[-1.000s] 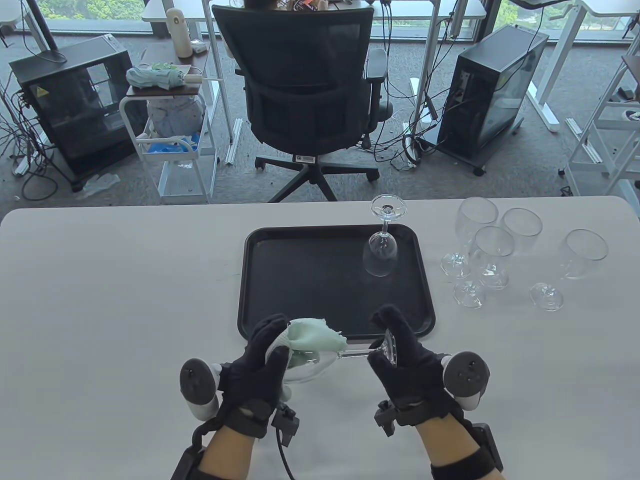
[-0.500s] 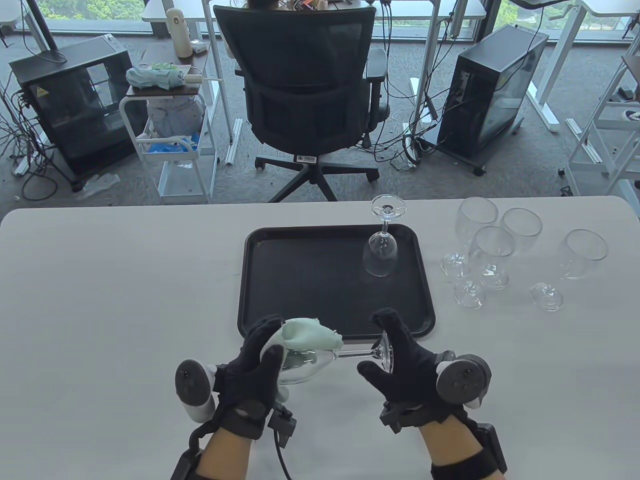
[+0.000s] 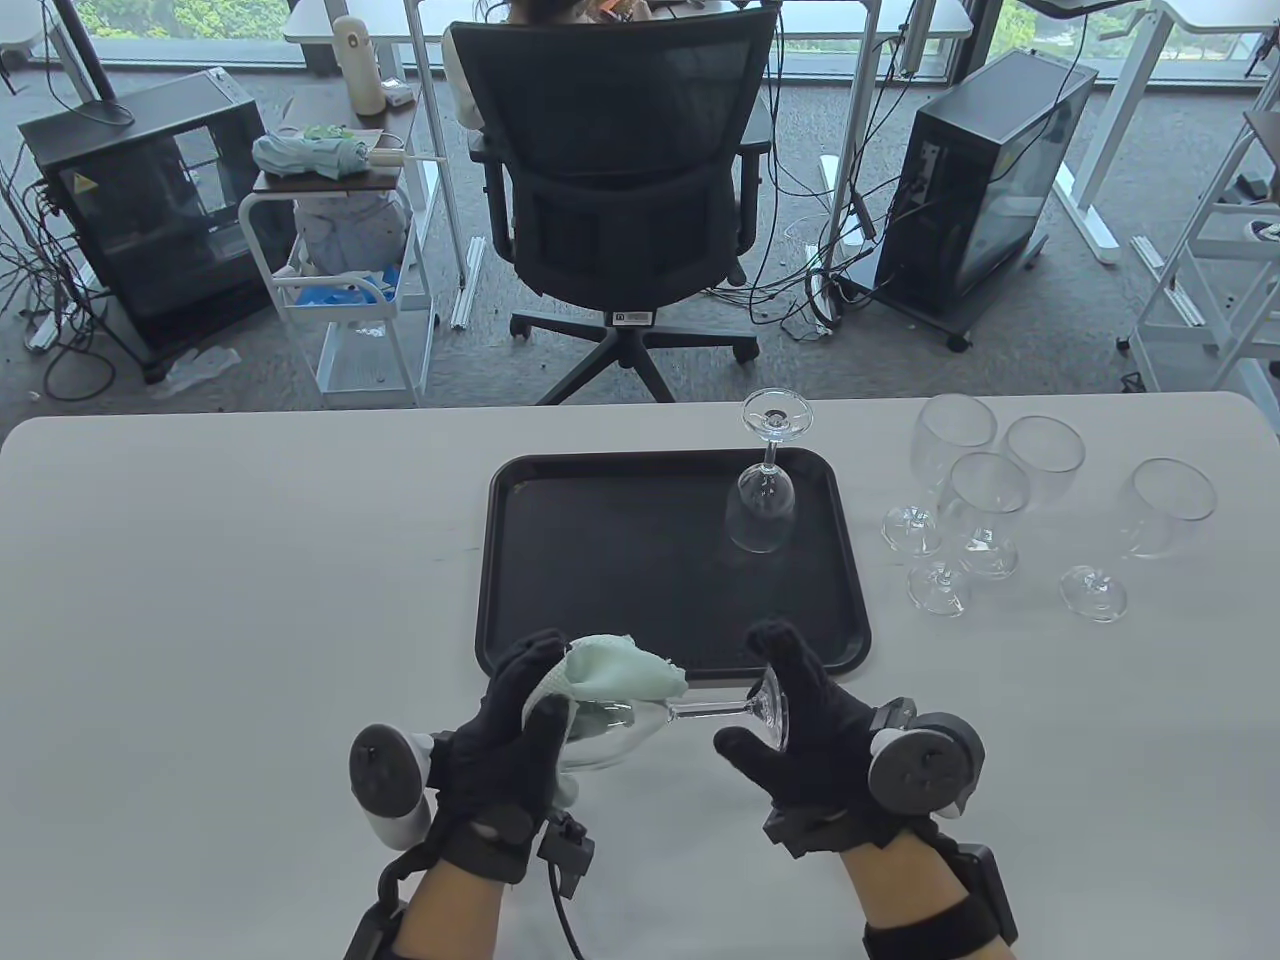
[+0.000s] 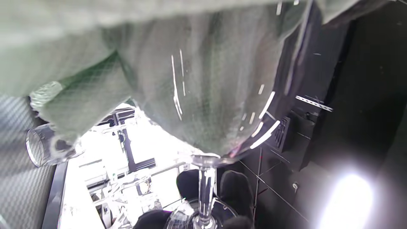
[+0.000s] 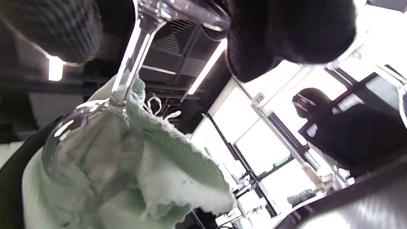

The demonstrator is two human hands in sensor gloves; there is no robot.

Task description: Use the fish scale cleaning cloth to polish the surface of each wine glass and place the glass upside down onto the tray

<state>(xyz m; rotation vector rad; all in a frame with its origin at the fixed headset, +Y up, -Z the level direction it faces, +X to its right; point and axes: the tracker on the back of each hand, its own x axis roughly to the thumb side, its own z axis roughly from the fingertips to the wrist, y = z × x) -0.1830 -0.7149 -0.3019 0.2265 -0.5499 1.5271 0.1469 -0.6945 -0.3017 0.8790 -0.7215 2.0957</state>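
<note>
A wine glass lies on its side in the air just in front of the black tray. My left hand wraps the pale green cloth around its bowl. My right hand grips the glass's foot, with the stem running between the hands. The cloth covers the bowl's far side. One glass stands upside down on the tray's far right corner.
Several upright wine glasses stand on the white table right of the tray, one apart at the far right. An office chair with a seated person stands beyond the table's far edge.
My right hand has turned round the foot, its tracker swinging up. The glass and cloth stay between the hands. The chair behind the table has swivelled slightly.
</note>
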